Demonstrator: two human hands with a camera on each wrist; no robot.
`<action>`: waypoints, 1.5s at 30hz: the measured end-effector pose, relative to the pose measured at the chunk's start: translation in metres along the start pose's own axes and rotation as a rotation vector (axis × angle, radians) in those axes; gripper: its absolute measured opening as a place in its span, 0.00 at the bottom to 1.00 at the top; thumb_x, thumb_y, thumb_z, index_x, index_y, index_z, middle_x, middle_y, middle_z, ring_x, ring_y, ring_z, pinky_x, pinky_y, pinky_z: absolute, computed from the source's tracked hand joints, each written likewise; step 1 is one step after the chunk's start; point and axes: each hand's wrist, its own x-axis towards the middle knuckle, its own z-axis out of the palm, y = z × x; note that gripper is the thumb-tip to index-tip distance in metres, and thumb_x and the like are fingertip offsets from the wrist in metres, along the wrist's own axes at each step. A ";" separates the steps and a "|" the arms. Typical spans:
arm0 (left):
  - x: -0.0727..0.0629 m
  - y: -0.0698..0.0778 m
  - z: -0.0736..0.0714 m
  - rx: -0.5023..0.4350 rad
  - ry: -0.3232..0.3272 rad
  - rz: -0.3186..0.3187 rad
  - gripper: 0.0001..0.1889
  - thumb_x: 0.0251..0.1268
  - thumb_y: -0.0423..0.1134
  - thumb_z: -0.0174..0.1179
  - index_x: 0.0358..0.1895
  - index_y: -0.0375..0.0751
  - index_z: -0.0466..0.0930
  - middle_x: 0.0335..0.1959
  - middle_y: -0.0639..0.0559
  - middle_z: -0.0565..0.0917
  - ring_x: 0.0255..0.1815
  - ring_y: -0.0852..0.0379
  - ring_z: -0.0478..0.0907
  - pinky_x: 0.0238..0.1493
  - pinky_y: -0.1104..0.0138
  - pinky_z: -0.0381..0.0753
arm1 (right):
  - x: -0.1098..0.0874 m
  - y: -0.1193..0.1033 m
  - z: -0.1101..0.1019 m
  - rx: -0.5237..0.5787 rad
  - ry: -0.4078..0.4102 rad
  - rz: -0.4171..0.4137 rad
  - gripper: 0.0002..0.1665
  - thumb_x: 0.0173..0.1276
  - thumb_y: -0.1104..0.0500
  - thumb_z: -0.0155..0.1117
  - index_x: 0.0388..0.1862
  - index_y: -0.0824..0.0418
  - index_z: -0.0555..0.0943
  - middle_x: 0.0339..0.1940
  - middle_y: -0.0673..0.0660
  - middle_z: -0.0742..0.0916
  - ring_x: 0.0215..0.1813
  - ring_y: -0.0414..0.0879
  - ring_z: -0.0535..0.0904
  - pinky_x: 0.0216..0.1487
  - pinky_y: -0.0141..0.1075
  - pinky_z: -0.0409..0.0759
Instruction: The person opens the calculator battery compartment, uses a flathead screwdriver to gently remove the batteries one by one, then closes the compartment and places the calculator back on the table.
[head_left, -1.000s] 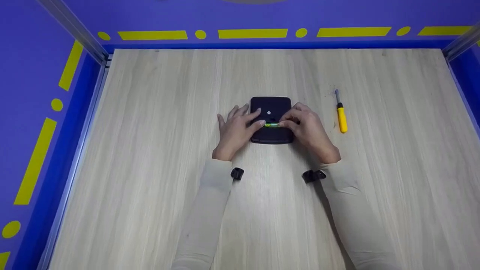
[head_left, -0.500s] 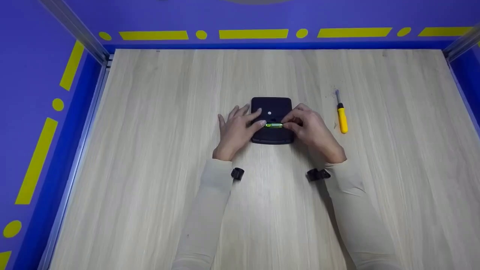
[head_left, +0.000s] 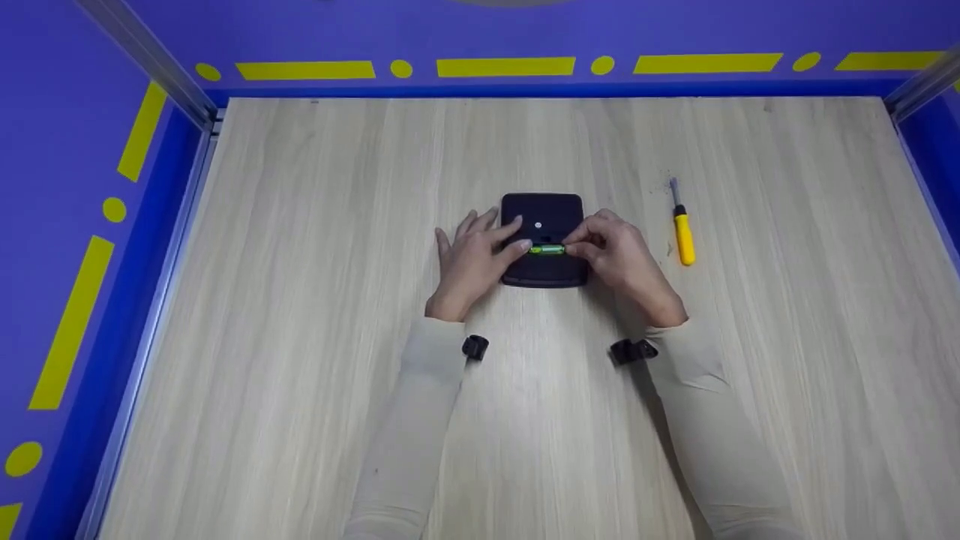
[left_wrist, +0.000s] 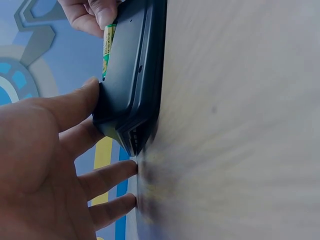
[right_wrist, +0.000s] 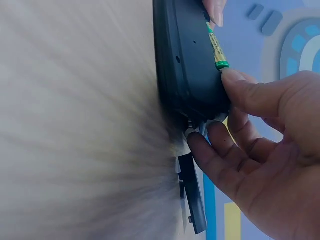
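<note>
A black rectangular device [head_left: 544,274] with rounded corners lies on the table, a small white round mark on its upper face. In its middle is a green battery [head_left: 547,250], whose right end sticks up a little in the right wrist view. My left hand [head_left: 471,262] rests spread over the device's left side, its thumb at the battery's left end and the other fingers straight. With thumb and index finger, my right hand [head_left: 621,251] pinches the battery's right end. A flat black piece with a tab [right_wrist: 192,195] shows beyond the right fingers; in the head view it is hidden.
On the wooden table [head_left: 337,225], right of the device, lies a screwdriver [head_left: 683,232] with a yellow handle, its tip pointing away. Small dark specks surround the tip. Blue walls with yellow marks stand behind the table and at its sides.
My right hand has shifted slightly right, from over the battery's right part to its end, so more of the battery shows. The left hand and the device have stayed in place.
</note>
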 end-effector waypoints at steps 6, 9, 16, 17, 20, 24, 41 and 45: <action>0.001 0.001 -0.002 0.004 -0.003 0.015 0.28 0.79 0.61 0.58 0.77 0.60 0.75 0.83 0.48 0.64 0.86 0.42 0.49 0.79 0.31 0.29 | 0.001 0.004 -0.004 0.019 0.006 -0.045 0.03 0.70 0.70 0.73 0.38 0.64 0.89 0.39 0.58 0.85 0.41 0.47 0.77 0.41 0.28 0.73; 0.001 0.001 -0.002 0.002 0.000 0.022 0.28 0.79 0.61 0.58 0.77 0.60 0.75 0.83 0.48 0.64 0.86 0.42 0.50 0.78 0.31 0.29 | 0.002 0.004 -0.006 0.011 -0.015 -0.070 0.03 0.71 0.70 0.73 0.39 0.64 0.89 0.40 0.59 0.85 0.42 0.47 0.77 0.42 0.28 0.73; 0.001 0.000 -0.004 -0.011 0.010 0.033 0.28 0.79 0.60 0.58 0.76 0.59 0.75 0.83 0.47 0.64 0.86 0.42 0.50 0.78 0.30 0.29 | 0.002 -0.002 -0.010 -0.017 -0.063 -0.061 0.05 0.73 0.70 0.70 0.44 0.66 0.89 0.41 0.58 0.83 0.41 0.48 0.78 0.42 0.32 0.75; 0.002 0.000 -0.004 -0.010 0.009 0.032 0.28 0.79 0.60 0.58 0.76 0.59 0.75 0.83 0.47 0.64 0.86 0.43 0.50 0.78 0.30 0.29 | 0.001 -0.004 -0.010 -0.032 -0.058 -0.071 0.05 0.72 0.70 0.70 0.45 0.66 0.89 0.41 0.58 0.83 0.42 0.49 0.78 0.43 0.34 0.75; 0.002 0.000 -0.004 -0.008 0.002 0.028 0.28 0.79 0.60 0.58 0.76 0.60 0.75 0.84 0.47 0.63 0.86 0.43 0.49 0.78 0.30 0.29 | 0.002 -0.010 -0.005 -0.103 -0.050 -0.140 0.06 0.71 0.69 0.73 0.45 0.67 0.89 0.43 0.60 0.85 0.46 0.54 0.78 0.48 0.43 0.78; 0.002 0.000 -0.005 0.002 -0.005 0.027 0.28 0.78 0.61 0.59 0.76 0.60 0.75 0.84 0.47 0.63 0.86 0.43 0.49 0.78 0.30 0.30 | 0.002 -0.020 0.005 -0.219 -0.058 -0.231 0.09 0.68 0.65 0.78 0.45 0.67 0.88 0.46 0.62 0.86 0.50 0.59 0.78 0.53 0.51 0.80; 0.001 -0.004 -0.002 -0.006 0.007 0.041 0.28 0.78 0.61 0.60 0.75 0.59 0.76 0.83 0.45 0.64 0.86 0.41 0.50 0.77 0.28 0.32 | 0.011 -0.024 0.012 -0.300 -0.095 -0.318 0.07 0.66 0.70 0.78 0.41 0.69 0.88 0.40 0.61 0.85 0.44 0.57 0.80 0.50 0.50 0.84; 0.000 -0.003 -0.001 -0.004 -0.003 0.037 0.28 0.78 0.61 0.59 0.75 0.59 0.76 0.83 0.45 0.64 0.86 0.41 0.50 0.77 0.28 0.32 | 0.011 -0.025 0.010 -0.334 -0.117 -0.348 0.07 0.67 0.71 0.77 0.41 0.70 0.87 0.38 0.61 0.83 0.42 0.57 0.80 0.48 0.49 0.84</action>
